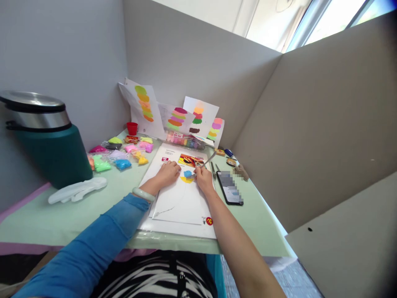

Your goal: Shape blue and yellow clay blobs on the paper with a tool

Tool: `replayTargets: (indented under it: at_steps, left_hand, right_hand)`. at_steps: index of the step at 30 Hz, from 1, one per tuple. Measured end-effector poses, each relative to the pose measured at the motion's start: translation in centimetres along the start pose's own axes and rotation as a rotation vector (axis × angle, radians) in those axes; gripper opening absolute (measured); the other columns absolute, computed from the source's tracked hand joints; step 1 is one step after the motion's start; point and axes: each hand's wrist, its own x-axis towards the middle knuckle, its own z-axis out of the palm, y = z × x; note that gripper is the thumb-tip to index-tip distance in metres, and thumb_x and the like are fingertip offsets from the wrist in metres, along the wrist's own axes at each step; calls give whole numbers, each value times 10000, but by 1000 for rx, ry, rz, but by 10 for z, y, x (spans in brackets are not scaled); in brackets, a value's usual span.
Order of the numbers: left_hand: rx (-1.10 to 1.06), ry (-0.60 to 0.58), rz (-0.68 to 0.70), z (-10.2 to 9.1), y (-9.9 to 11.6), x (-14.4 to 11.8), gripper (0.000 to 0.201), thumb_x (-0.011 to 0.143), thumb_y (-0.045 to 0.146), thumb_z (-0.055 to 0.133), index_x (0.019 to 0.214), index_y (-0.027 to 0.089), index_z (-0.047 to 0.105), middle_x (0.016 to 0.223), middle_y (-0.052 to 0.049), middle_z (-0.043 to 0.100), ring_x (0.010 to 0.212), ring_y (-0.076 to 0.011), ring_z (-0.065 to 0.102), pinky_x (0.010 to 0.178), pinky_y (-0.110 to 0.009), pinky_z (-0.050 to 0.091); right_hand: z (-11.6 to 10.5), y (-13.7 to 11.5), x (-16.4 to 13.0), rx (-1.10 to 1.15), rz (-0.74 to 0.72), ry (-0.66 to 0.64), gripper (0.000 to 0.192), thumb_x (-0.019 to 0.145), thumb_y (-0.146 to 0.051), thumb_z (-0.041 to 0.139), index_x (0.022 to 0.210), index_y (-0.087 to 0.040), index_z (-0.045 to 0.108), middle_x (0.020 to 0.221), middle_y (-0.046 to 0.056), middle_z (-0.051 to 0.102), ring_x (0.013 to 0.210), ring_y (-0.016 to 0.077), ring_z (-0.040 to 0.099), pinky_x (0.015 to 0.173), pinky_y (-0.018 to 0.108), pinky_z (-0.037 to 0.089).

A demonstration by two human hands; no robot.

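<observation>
In the head view we look down on a pale green table set in a corner of grey partitions. A white sheet lies in the middle of it, inside a clear sleeve.

Our left hand rests knuckles-up on the sheet, fingers curled under and pressing the paper; whether it holds anything we cannot tell. A pale bangle sits on that wrist, above a blue sleeve.

Our right hand is closed around a thin metal tool, whose free end slants up toward 1 o'clock. Its working end touches a blue clay blob, which lies on the sheet between the two hands. Just below the blob, at 6 o'clock, a yellow clay patch is stuck to the paper. Just above it, at 12 o'clock, is a printed orange picture.

At 3 o'clock from the right hand a phone lies face up, its screen blurred. Two more slim tools lie between hand and phone.

At 9 to 10 o'clock from the left hand, well apart, small bags of coloured clay are scattered. A red cup stands behind them. Farther left stand a green bin with a steel lid and a white glove-like shape flat on the table.

At 12 o'clock, against the wall, papers with coloured blobs lean behind a tube of clay.
</observation>
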Motion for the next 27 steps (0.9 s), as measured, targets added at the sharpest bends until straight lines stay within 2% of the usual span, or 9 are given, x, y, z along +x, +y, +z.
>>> replayTargets:
  at_steps: [5, 10, 15, 20, 23, 27]
  left_hand:
    - [-9, 4, -1, 0, 0, 0, 277, 833, 253, 433, 1022, 194, 627, 1059, -101, 568, 1032, -259, 474, 838, -397, 391]
    - [-28, 13, 7, 2, -1, 1, 274, 831, 246, 433, 1010, 193, 634, 1042, -109, 571, 1026, -269, 476, 832, -413, 393]
    - [-58, 26, -5, 2, -1, 0, 253, 821, 240, 453, 990, 200, 637, 1033, -107, 574, 1029, -267, 476, 844, -414, 386]
    - [-65, 36, -5, 2, -1, -1, 258, 824, 225, 439, 1001, 193, 625, 1044, -105, 566, 1022, -268, 488, 856, -427, 395]
    - [-157, 109, -11, 2, -2, 1, 265, 793, 188, 474, 1024, 182, 603, 1053, -95, 551, 1040, -246, 494, 898, -407, 400]
    - [-381, 280, -127, 0, -6, 7, 461, 677, 7, 452, 1096, 174, 545, 1121, -78, 514, 1041, -185, 529, 881, -322, 450]
  right_hand:
    - [1, -1, -1, -3, -19, -4, 390, 857, -454, 367, 722, -198, 628, 676, 28, 651, 673, 154, 606, 643, 229, 422]
    - [0, -4, 0, -42, 33, 16, 384, 857, -440, 369, 708, -200, 630, 681, 31, 652, 687, 158, 605, 659, 238, 423]
    - [-1, -2, 0, 7, 19, 41, 393, 853, -459, 363, 715, -200, 624, 606, 10, 621, 643, 157, 595, 627, 235, 420]
    - [-3, 0, 0, 121, 53, 129, 415, 849, -487, 348, 719, -191, 608, 495, -12, 560, 549, 153, 570, 575, 230, 405]
    - [-5, -1, 0, 160, 92, 157, 421, 845, -491, 347, 707, -188, 603, 470, -15, 547, 521, 153, 559, 560, 232, 398]
    - [-6, -2, 0, 175, 109, 161, 425, 841, -493, 347, 707, -184, 605, 468, -16, 545, 524, 153, 557, 570, 234, 400]
